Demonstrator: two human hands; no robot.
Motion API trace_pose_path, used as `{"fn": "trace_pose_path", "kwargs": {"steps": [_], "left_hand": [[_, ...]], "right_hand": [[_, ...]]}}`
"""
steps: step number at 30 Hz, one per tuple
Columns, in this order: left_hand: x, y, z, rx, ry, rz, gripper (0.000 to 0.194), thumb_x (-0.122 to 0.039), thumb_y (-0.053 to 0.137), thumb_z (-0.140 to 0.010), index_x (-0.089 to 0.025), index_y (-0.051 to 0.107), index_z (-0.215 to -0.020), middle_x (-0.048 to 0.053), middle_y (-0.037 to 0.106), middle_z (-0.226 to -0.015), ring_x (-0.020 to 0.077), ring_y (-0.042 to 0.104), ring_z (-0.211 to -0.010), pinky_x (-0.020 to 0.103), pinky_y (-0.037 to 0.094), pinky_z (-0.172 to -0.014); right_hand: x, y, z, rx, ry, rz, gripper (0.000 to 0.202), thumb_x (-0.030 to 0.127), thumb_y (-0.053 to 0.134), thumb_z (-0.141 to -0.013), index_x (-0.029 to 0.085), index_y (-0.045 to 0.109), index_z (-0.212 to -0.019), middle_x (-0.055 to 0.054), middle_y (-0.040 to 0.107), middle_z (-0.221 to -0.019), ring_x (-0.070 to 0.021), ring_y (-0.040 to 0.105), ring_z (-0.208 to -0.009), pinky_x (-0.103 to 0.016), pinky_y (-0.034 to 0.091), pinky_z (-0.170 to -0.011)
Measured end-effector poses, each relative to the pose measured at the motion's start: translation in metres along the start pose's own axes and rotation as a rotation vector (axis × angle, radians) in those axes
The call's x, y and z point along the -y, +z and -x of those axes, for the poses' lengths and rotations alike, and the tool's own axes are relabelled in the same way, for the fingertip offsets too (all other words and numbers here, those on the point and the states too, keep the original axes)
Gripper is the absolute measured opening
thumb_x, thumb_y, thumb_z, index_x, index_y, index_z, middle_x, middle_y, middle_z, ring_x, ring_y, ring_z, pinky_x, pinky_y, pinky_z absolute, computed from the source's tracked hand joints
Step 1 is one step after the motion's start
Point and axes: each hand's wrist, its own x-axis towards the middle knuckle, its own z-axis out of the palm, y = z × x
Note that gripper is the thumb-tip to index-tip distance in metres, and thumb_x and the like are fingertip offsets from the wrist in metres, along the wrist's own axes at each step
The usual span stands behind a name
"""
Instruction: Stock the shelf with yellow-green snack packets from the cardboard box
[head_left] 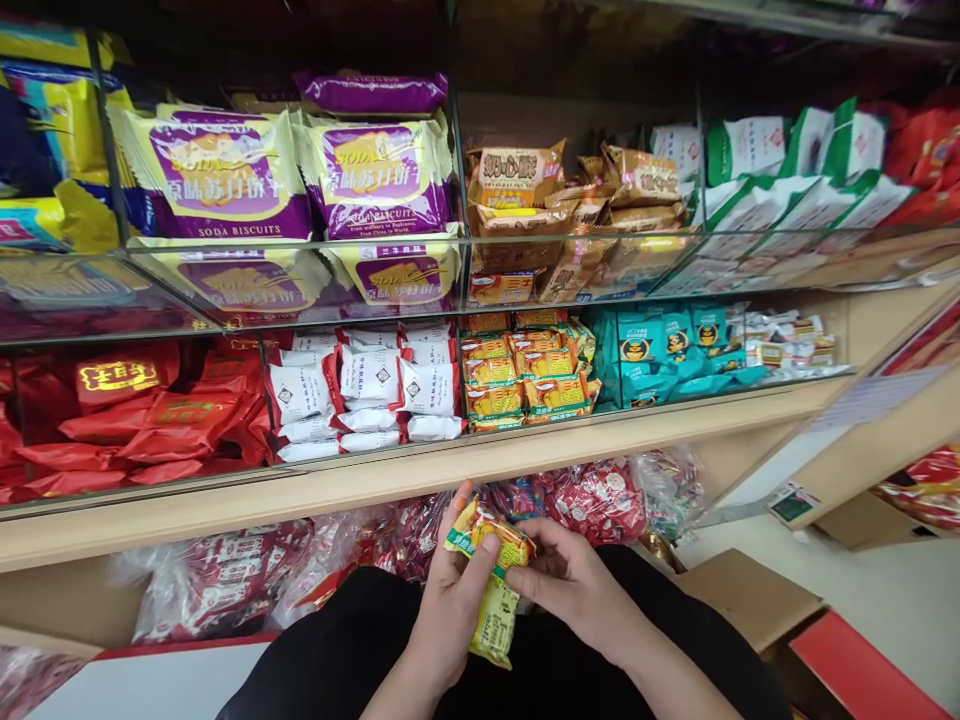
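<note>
Over my lap, both hands hold small yellow, orange and green snack packets [496, 615]. More than one seems to be there: one lies across the top and a yellow-green end hangs below. My left hand [452, 600] has its thumb pressed on the front, fingers behind. My right hand [566, 578] pinches the right edge between thumb and fingers; part of its grip is hidden. Matching orange-and-green packets [525, 370] are stacked in a lower shelf compartment straight ahead, apart from my hands.
Red packets [165, 420], white-and-red packets [375, 385] and teal packets [667, 350] share the lower shelf. Purple soda biscuit packs [225, 170] stand above, behind a clear divider. Bagged stock [225, 575] lies under the wooden ledge [360, 470]. An open cardboard box [750, 600] is at right.
</note>
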Motion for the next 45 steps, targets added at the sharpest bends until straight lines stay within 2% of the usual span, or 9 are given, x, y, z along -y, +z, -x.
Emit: {"fn": "trace_pose_path", "kwargs": {"steps": [3, 5, 13, 23, 25, 30, 32, 36, 45], "left_hand": [[0.004, -0.002, -0.004, 0.028, -0.014, -0.075, 0.021, -0.028, 0.065, -0.074, -0.019, 0.061, -0.093, 0.001, 0.069, -0.077, 0.0156, 0.064, -0.07, 0.024, 0.049, -0.063], [0.006, -0.002, -0.006, 0.057, -0.031, -0.095, 0.015, -0.026, 0.065, -0.074, -0.018, 0.062, -0.086, 0.001, 0.069, -0.073, 0.0146, 0.064, -0.065, 0.023, 0.049, -0.06], [0.007, -0.002, -0.005, 0.049, -0.046, -0.067, 0.022, -0.02, 0.071, -0.068, -0.019, 0.063, -0.088, 0.0, 0.071, -0.074, 0.0137, 0.065, -0.068, 0.024, 0.05, -0.067], [0.006, -0.007, -0.01, 0.031, -0.058, -0.102, 0.028, -0.029, 0.071, -0.067, -0.02, 0.063, -0.092, 0.001, 0.07, -0.077, 0.0154, 0.064, -0.071, 0.023, 0.049, -0.065], [0.007, -0.007, -0.01, -0.002, -0.041, -0.096, 0.036, -0.031, 0.071, -0.067, -0.022, 0.06, -0.099, 0.002, 0.07, -0.083, 0.0153, 0.063, -0.075, 0.024, 0.049, -0.068], [0.008, -0.008, -0.01, -0.035, -0.071, -0.113, 0.04, -0.035, 0.074, -0.061, -0.02, 0.063, -0.096, 0.003, 0.069, -0.081, 0.0153, 0.061, -0.077, 0.023, 0.047, -0.069], [0.01, -0.008, -0.009, -0.019, -0.067, -0.131, 0.036, -0.035, 0.076, -0.059, -0.019, 0.066, -0.089, 0.004, 0.069, -0.079, 0.0168, 0.061, -0.078, 0.024, 0.047, -0.07], [0.018, -0.01, -0.009, 0.009, 0.041, -0.197, 0.03, -0.035, 0.075, -0.058, -0.018, 0.069, -0.082, 0.005, 0.069, -0.076, 0.0185, 0.06, -0.079, 0.025, 0.047, -0.073], [0.034, -0.019, -0.011, 0.13, 0.046, -0.261, 0.021, -0.033, 0.071, -0.066, -0.021, 0.068, -0.082, 0.003, 0.066, -0.078, 0.0168, 0.058, -0.078, 0.024, 0.046, -0.07]], "right_hand": [[-0.002, -0.003, -0.003, -0.028, -0.002, -0.084, 0.028, 0.036, 0.065, -0.071, 0.018, 0.054, -0.089, 0.002, 0.053, -0.076, -0.0104, 0.048, -0.066, -0.023, 0.04, -0.06], [-0.002, -0.006, -0.004, -0.036, -0.018, -0.08, 0.024, 0.037, 0.062, -0.074, 0.018, 0.053, -0.085, 0.003, 0.05, -0.073, -0.0097, 0.046, -0.065, -0.022, 0.037, -0.059], [-0.003, -0.012, -0.004, -0.032, -0.07, 0.019, 0.024, 0.039, 0.059, -0.076, 0.017, 0.053, -0.083, 0.003, 0.049, -0.072, -0.0098, 0.044, -0.064, -0.023, 0.035, -0.058], [0.005, -0.012, -0.002, -0.016, -0.111, 0.105, 0.027, 0.037, 0.062, -0.074, 0.018, 0.058, -0.093, 0.0, 0.058, -0.078, -0.0119, 0.052, -0.066, -0.023, 0.041, -0.059], [0.013, -0.025, -0.005, -0.121, -0.171, 0.16, 0.026, 0.037, 0.062, -0.074, 0.018, 0.06, -0.092, -0.002, 0.062, -0.082, -0.0146, 0.056, -0.072, -0.025, 0.044, -0.064], [0.041, -0.089, -0.04, -0.761, -0.412, 0.213, 0.038, 0.044, 0.061, -0.071, 0.016, 0.057, -0.096, -0.008, 0.066, -0.093, -0.02, 0.061, -0.08, -0.033, 0.049, -0.071], [0.05, -0.111, -0.06, -0.901, -0.449, 0.286, 0.042, 0.046, 0.06, -0.07, 0.014, 0.055, -0.097, -0.011, 0.066, -0.092, -0.021, 0.062, -0.077, -0.035, 0.049, -0.069], [0.061, -0.123, -0.084, -1.002, -0.472, 0.455, 0.039, 0.043, 0.06, -0.071, 0.012, 0.055, -0.095, -0.013, 0.064, -0.088, -0.0213, 0.06, -0.071, -0.037, 0.048, -0.067], [0.063, -0.096, -0.082, -1.113, -0.465, 0.945, 0.028, 0.037, 0.047, -0.081, 0.014, 0.061, -0.088, -0.014, 0.056, -0.089, -0.0254, 0.051, -0.082, -0.039, 0.041, -0.074]]}}
